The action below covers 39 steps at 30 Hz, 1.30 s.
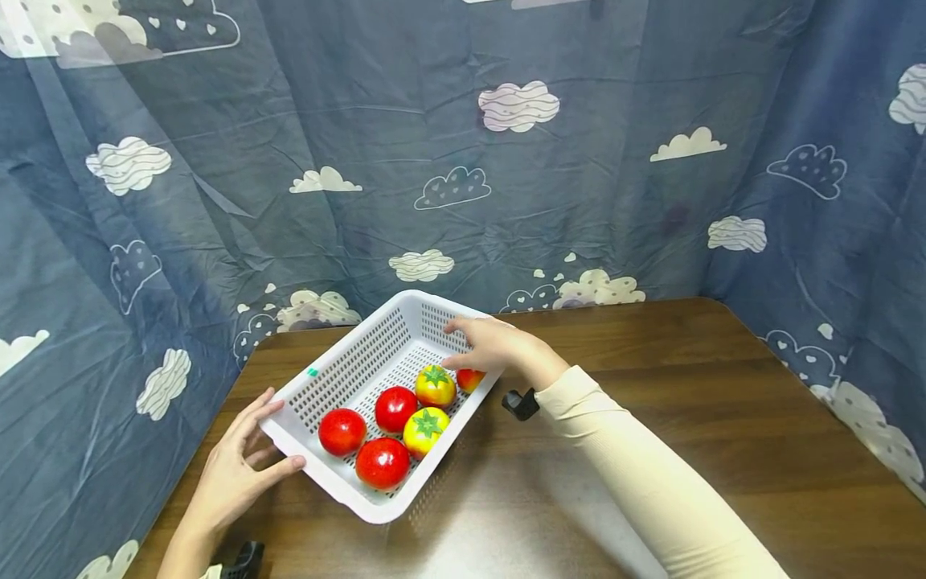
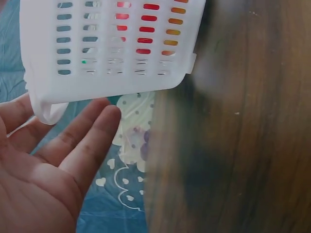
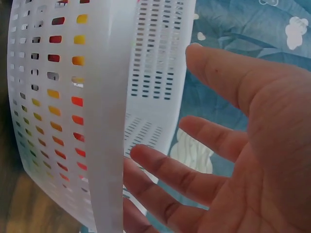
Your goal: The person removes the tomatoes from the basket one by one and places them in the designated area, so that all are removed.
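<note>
1. The left hand (image 1: 235, 470) is the nearest, at the near left end of the basket (image 1: 362, 354). Its fingers are almost straight and the thumb stands well apart. Their tips reach the rim; I cannot tell if they bear weight.

2. The basket lies far and to the right from this hand. Its long axis runs from near left to far right, so each hand is nearer to a different short end. Whether its base rests fully on the table (image 1: 723, 434), I cannot tell.

3. Inside are six fruits, mostly toward the right long wall: a near red one (image 1: 382, 464), a left red one (image 1: 342, 432), a near yellow one (image 1: 426, 432), a middle red one (image 1: 395, 409), a far yellow one (image 1: 436, 387), and a half-hidden one (image 1: 470, 379).

4. The right hand (image 1: 499, 346) is farther, reaching over the right wall toward the far end. Its fingers are spread loosely and hold nothing. They pass inside the rim, just beside the half-hidden fruit; contact is not clear.
</note>
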Each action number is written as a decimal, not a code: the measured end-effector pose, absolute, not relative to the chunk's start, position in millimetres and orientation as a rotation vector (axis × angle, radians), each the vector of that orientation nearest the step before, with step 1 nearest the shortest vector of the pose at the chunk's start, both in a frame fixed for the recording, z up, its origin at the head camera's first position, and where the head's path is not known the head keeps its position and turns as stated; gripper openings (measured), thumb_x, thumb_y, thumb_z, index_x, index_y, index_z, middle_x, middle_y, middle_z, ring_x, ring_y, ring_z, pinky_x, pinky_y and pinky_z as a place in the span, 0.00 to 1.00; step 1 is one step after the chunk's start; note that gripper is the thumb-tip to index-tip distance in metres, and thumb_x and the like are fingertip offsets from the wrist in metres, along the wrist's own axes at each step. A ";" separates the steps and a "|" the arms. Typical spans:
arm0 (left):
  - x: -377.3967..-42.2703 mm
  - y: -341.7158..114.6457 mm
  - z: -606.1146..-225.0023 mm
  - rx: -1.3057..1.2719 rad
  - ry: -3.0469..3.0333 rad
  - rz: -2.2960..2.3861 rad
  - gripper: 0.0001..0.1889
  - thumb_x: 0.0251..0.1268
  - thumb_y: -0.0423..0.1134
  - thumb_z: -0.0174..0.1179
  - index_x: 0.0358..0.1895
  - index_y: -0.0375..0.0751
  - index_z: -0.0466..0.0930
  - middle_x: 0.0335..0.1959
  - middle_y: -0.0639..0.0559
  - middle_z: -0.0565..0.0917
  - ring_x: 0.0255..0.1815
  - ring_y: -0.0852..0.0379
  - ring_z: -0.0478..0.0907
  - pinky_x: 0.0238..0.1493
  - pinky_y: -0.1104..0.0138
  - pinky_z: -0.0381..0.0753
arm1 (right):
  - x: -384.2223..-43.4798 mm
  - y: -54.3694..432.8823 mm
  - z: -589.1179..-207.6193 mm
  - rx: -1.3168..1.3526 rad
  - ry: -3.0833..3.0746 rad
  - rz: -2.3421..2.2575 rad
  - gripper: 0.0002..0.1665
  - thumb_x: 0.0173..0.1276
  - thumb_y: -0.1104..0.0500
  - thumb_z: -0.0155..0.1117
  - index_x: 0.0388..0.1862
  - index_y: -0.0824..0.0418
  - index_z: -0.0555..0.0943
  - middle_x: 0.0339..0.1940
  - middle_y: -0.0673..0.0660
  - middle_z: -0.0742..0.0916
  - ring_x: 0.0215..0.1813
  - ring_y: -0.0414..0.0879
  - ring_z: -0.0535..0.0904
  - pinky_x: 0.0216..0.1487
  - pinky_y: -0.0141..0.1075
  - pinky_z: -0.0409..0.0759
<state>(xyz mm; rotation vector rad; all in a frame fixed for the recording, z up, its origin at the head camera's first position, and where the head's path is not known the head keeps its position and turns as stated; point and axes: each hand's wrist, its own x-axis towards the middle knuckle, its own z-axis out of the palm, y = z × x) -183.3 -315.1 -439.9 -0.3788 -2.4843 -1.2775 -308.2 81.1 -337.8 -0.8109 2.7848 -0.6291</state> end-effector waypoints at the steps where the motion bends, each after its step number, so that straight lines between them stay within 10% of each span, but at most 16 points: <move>1: -183.3 -315.1 -440.8 -0.376 -2.474 -1.292 0.43 0.51 0.29 0.84 0.73 0.37 0.74 0.85 0.45 0.63 0.63 0.87 0.71 0.54 0.86 0.82 | -309.4 79.5 -338.2 -0.808 2.781 -0.609 0.37 0.75 0.45 0.71 0.75 0.61 0.75 0.62 0.61 0.88 0.58 0.53 0.83 0.63 0.42 0.83; 18: -183.4 -313.9 -450.5 -0.368 -2.390 -1.387 0.41 0.52 0.22 0.80 0.70 0.30 0.67 0.86 0.42 0.63 0.63 0.83 0.75 0.55 0.83 0.84 | -325.5 54.8 -347.3 -0.718 2.617 -0.482 0.38 0.69 0.48 0.77 0.74 0.59 0.77 0.72 0.62 0.82 0.58 0.50 0.75 0.58 0.36 0.78; 27: -183.6 -312.3 -453.6 -0.374 -2.348 -1.423 0.42 0.50 0.20 0.79 0.70 0.30 0.67 0.85 0.54 0.65 0.63 0.82 0.76 0.54 0.83 0.84 | -327.8 46.3 -349.2 -0.640 2.496 -0.588 0.38 0.68 0.55 0.80 0.75 0.58 0.77 0.35 0.55 0.84 0.32 0.46 0.81 0.32 0.32 0.80; 39: -184.1 -312.1 -455.1 -0.378 -2.329 -1.440 0.41 0.51 0.18 0.78 0.69 0.29 0.67 0.82 0.67 0.65 0.63 0.81 0.77 0.53 0.82 0.85 | -324.1 43.9 -347.0 -0.584 2.360 -0.653 0.40 0.69 0.60 0.78 0.79 0.55 0.75 0.60 0.61 0.84 0.45 0.57 0.91 0.55 0.46 0.92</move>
